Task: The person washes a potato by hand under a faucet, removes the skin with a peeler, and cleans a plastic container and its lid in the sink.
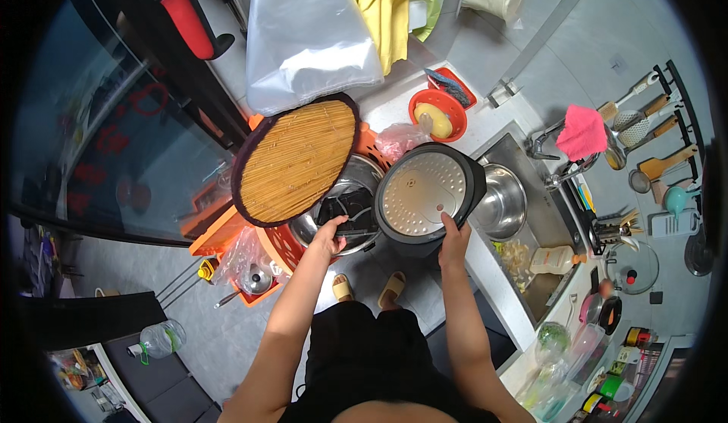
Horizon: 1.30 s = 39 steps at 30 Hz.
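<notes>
My right hand (455, 241) grips the near edge of a dark round appliance lid with a dimpled metal inner plate (424, 192); its thumb lies on the plate. Low over a black plastic item (355, 212) in a steel basin or pot (304, 232) is my left hand (330, 238), its thumb and fingers apart; whether it touches the black item I cannot tell. An oval bamboo mat with a dark cloth rim (296, 164) leans above and left of that hand. Orange perforated plastic baskets (284, 246) stand around the steel vessel.
Right of the lid is a sink holding a steel bowl (500, 201), food scraps (515, 258) and a bottle (551, 259). A red colander (455, 118) sits on the counter. Beyond hang a plastic bag (313, 36) and yellow rubber gloves (392, 13). Utensils hang at right.
</notes>
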Tool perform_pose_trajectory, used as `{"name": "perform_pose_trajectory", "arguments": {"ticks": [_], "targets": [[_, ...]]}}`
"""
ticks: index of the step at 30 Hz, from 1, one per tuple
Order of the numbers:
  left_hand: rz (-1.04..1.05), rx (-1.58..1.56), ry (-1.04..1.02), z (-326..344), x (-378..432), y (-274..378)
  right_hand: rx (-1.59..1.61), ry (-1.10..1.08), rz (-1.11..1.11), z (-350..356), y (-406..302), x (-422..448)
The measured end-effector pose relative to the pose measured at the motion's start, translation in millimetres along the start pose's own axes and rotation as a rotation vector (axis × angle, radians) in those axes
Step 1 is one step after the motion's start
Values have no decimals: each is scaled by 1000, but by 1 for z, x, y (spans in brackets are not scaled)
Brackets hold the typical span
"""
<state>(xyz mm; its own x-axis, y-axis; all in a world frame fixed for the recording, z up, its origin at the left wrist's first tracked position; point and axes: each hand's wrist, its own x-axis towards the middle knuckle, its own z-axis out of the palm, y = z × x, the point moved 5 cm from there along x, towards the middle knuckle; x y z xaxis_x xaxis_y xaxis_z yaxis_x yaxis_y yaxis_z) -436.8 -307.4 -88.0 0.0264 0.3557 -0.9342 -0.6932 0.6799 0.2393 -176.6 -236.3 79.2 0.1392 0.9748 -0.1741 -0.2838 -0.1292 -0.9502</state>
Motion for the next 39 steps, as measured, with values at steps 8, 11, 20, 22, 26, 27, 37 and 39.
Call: {"name": "perform_pose_trajectory", "arguments": {"ticks": [8, 11, 20, 22, 26, 27, 37, 39], "targets": [[488, 133, 44, 7, -72, 9, -208, -16, -163, -1, -6, -4], [863, 154, 38, 4, -69, 18, -286, -16, -238, 5, -8, -11], [1281, 810, 542, 16, -113, 54, -552, -13, -437, 17, -15, -24], [1290, 894, 563, 19, -121, 62, -574, -19, -482, 24, -22, -29], [1362, 1260, 658, 26, -132, 70, -651, -32, -506, 29, -24, -35], [1378, 1372, 679, 27, -131, 71, -697, -35, -552, 29, -23, -35], [1348, 601, 290, -13, -94, 75, -619, 39, -462, 28, -20, -39], [1255, 483, 181, -15, -85, 68, -558, 63, -407, 24, -21, -38]]}}
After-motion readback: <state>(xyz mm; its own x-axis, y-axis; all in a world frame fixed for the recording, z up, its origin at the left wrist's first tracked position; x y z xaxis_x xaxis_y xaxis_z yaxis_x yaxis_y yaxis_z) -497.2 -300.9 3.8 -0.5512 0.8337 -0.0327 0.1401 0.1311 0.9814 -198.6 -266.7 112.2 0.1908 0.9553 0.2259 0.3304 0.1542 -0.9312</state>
